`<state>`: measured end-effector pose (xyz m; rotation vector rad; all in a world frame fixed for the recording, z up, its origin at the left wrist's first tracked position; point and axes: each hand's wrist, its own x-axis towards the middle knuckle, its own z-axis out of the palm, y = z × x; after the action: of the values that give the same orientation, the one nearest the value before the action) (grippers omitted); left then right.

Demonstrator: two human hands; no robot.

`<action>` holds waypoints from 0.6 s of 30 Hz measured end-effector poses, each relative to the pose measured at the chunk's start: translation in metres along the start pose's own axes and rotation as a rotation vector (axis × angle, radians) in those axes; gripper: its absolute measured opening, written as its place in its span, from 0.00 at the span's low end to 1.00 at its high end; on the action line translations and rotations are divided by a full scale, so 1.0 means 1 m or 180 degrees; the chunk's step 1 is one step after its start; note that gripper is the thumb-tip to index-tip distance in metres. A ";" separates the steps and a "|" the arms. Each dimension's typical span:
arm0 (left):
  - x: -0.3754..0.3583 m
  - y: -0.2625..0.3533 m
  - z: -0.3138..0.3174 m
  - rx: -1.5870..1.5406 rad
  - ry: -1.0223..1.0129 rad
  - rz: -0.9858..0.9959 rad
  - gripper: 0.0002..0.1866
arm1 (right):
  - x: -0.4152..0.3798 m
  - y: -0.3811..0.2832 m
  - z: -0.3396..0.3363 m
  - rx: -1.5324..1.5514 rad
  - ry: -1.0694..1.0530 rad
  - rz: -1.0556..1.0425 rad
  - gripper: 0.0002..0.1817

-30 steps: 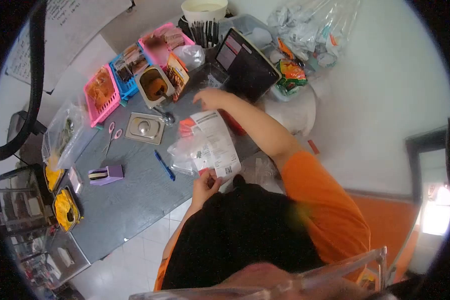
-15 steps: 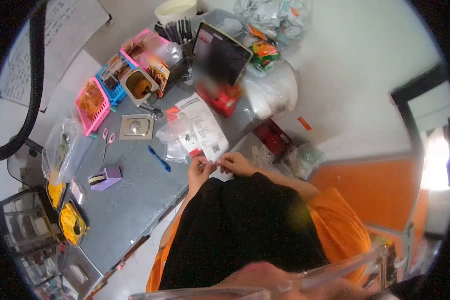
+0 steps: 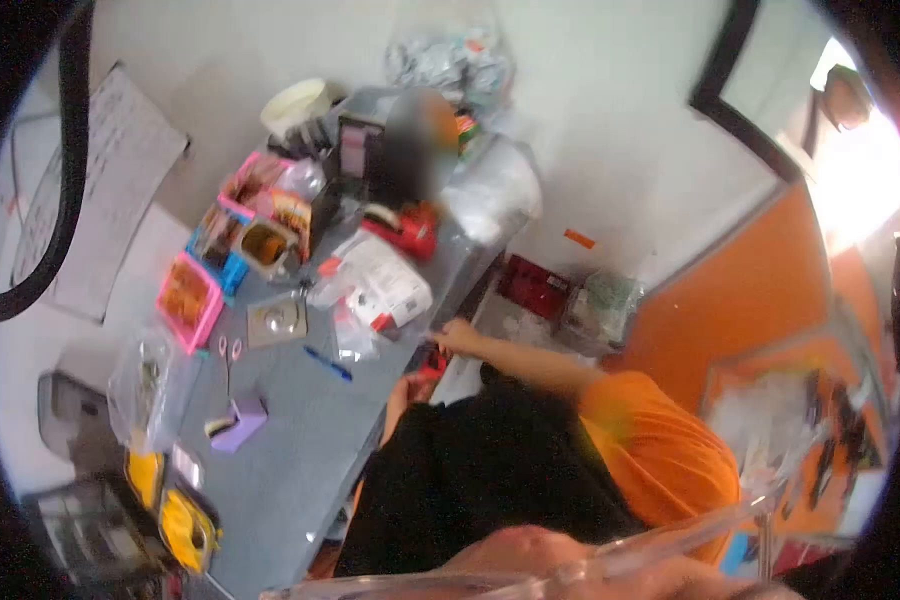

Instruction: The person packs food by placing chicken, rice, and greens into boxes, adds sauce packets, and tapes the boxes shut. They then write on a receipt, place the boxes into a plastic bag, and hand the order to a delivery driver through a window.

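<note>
At the table's front edge, my left hand is closed on a small red item, partly hidden by the fingers. Just above it, my right hand is closed near the table edge; what its fingers pinch is too blurred to name. Beyond the hands, a printed paper lies on the grey table with clear plastic beside it. A blue pen lies left of my hands.
Scissors, a purple tape dispenser and a metal lid lie to the left. Pink baskets, a red tape dispenser and a white plastic bag stand farther back. A dark red box is at the right.
The view has turned and shifted. My hands have left the paper's lower end and moved apart at the table edge, and a red item now shows at my left hand.
</note>
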<state>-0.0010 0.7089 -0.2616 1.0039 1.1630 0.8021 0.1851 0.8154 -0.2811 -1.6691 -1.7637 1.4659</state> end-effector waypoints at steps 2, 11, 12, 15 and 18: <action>0.031 -0.028 -0.016 -0.0357 -0.0678 -0.0275 0.13 | -0.030 0.002 -0.001 -0.0570 -0.0382 0.0005 0.29; 0.094 -0.041 0.059 0.1069 -0.2255 -0.0010 0.13 | -0.295 0.230 0.064 -0.0147 0.0141 0.0403 0.15; 0.090 -0.041 0.071 0.1207 -0.2370 0.0003 0.13 | -0.356 0.250 0.073 0.0002 0.0402 0.0441 0.15; 0.073 -0.035 0.099 0.1614 -0.2622 0.0061 0.13 | -0.460 0.274 0.116 0.0417 0.1132 0.0488 0.15; 0.043 0.008 0.156 0.1870 -0.2659 0.0298 0.13 | -0.363 0.136 0.019 0.0673 0.1651 0.0481 0.14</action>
<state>0.1608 0.7182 -0.2557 1.6738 0.6102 0.0370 0.3473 0.4637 -0.2510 -1.8821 -1.1887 1.0906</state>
